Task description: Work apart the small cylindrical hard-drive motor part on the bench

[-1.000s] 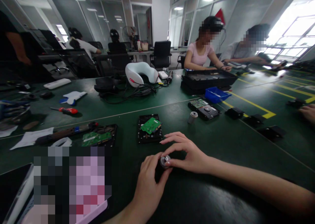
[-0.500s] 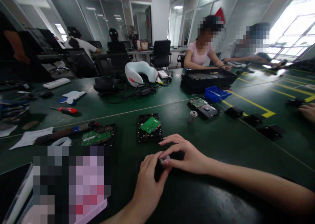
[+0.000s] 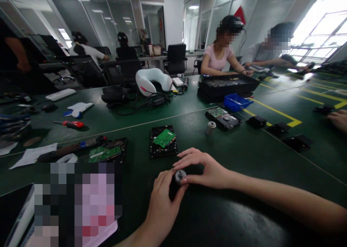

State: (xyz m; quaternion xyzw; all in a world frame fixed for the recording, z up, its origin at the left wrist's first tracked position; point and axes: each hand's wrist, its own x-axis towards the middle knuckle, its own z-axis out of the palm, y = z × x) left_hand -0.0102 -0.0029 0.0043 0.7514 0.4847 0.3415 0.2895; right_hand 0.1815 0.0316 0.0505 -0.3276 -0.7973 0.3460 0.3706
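A small cylindrical motor [image 3: 180, 175] with a round grey top and a dark centre stands between my two hands above the green table. Wrapped about its near left side, my left hand [image 3: 165, 192] has thumb and fingers closed on it. My right hand [image 3: 207, 169] curves in from the right, thumb at the motor's near right rim and fingertips at its far side. The motor's lower part is hidden by my fingers. A similar metal cylinder [image 3: 210, 128] stands upright farther back. Just beyond my hands lies a hard drive [image 3: 154, 151] with a green circuit board [image 3: 164, 138] on it.
Another hard drive [image 3: 223, 118] and a blue bin [image 3: 237, 102] lie back right, near several black blocks [image 3: 298, 142]. Left are a red screwdriver [image 3: 73, 124] and a power screwdriver [image 3: 62, 151]. A neck pillow [image 3: 145, 82] sits behind. Co-workers sit across the table.
My right thumb has slid off the motor's top to its right rim, so more of the top shows. My left hand keeps its grip. The view has shifted slightly.
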